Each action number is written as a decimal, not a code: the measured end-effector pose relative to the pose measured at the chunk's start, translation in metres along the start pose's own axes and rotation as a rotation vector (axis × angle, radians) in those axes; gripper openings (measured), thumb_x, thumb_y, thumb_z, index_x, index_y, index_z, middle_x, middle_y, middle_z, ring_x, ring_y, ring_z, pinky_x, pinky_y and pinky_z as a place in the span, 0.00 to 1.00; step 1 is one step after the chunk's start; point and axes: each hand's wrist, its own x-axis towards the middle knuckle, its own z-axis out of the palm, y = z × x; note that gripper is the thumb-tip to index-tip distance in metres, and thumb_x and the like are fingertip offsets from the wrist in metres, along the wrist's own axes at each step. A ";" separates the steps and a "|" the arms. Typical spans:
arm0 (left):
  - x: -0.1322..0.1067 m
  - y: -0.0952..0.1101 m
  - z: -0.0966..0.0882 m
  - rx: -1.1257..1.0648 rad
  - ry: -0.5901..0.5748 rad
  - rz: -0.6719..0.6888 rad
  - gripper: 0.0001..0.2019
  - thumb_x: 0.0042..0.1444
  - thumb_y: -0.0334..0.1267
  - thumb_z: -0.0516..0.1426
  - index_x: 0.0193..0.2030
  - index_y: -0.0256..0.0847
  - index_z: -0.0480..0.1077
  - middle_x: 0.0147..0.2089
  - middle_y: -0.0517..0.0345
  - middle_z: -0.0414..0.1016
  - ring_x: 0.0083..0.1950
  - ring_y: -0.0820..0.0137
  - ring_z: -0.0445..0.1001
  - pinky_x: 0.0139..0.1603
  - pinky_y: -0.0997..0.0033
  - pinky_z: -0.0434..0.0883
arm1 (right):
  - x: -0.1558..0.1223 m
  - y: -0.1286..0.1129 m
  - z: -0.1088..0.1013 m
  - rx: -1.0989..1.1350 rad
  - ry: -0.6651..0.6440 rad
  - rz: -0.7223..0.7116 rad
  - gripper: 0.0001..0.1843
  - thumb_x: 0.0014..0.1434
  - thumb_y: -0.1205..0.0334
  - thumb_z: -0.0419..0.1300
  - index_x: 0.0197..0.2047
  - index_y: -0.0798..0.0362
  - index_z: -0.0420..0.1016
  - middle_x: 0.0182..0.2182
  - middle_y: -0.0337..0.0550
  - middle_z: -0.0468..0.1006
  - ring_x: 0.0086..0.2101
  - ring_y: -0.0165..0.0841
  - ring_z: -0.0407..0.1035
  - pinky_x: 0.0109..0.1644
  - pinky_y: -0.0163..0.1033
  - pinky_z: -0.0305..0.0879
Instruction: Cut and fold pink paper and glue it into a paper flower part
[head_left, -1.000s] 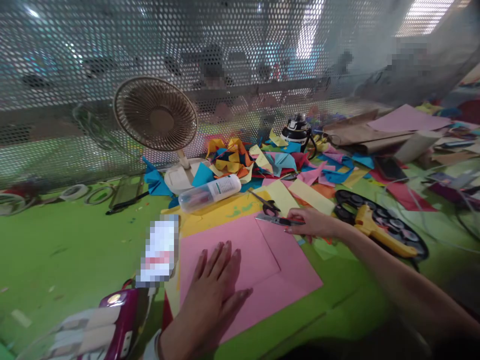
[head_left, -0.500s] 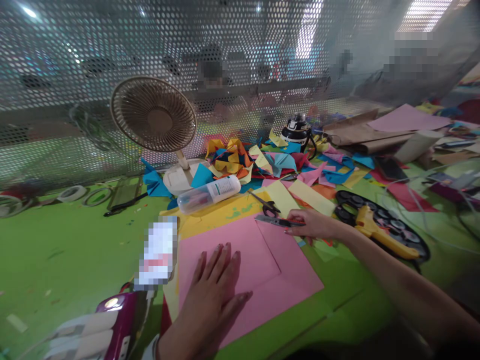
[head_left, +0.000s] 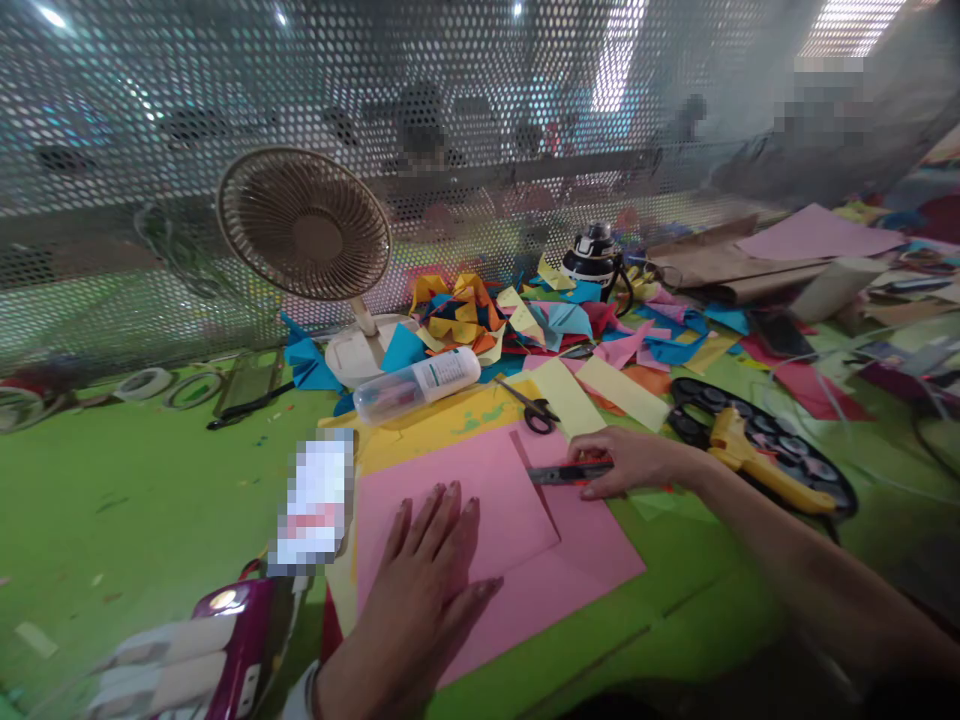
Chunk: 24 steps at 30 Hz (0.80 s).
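Cluttered green table (head_left: 135, 490) before a perforated screen (head_left: 480, 60), fan (head_left: 319, 238) behind, left hand (head_left: 424, 575) spread on pink paper (head_left: 510, 505), right hand (head_left: 637, 462) pinching a box cutter (head_left: 553, 474).

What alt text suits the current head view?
The left hand rests flat on pink paper while the right hand holds a cutter at an edge within it. Beyond lie scissors and a bottle, with a fan behind.

Slim red-and-black cutter (head_left: 556, 474): grip partly hidden by bare right hand (head_left: 637, 462). Near left, glossy purple case (head_left: 249, 625) cut by bottom edge. Far, dark shapes (head_left: 421, 108) behind grey perforated metal screen (head_left: 480, 50) blurred.
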 end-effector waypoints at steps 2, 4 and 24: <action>0.000 0.000 0.000 -0.005 -0.017 -0.008 0.34 0.60 0.57 0.45 0.69 0.44 0.43 0.70 0.51 0.44 0.70 0.55 0.43 0.66 0.49 0.45 | -0.002 -0.004 -0.002 -0.070 -0.003 -0.089 0.19 0.49 0.47 0.64 0.43 0.47 0.76 0.35 0.40 0.75 0.36 0.37 0.68 0.38 0.35 0.60; 0.000 0.001 0.000 -0.015 -0.026 -0.020 0.34 0.61 0.57 0.45 0.69 0.44 0.43 0.71 0.51 0.43 0.70 0.56 0.42 0.66 0.49 0.45 | -0.004 -0.010 -0.004 -0.114 0.012 -0.138 0.20 0.52 0.48 0.62 0.47 0.46 0.76 0.36 0.41 0.74 0.38 0.37 0.68 0.40 0.36 0.60; 0.003 0.005 0.006 -0.034 -0.003 -0.050 0.34 0.61 0.57 0.44 0.69 0.43 0.43 0.71 0.49 0.44 0.70 0.55 0.40 0.65 0.45 0.43 | -0.048 0.002 0.055 -0.335 0.342 -0.185 0.23 0.61 0.48 0.55 0.58 0.44 0.68 0.41 0.47 0.68 0.40 0.37 0.65 0.43 0.41 0.64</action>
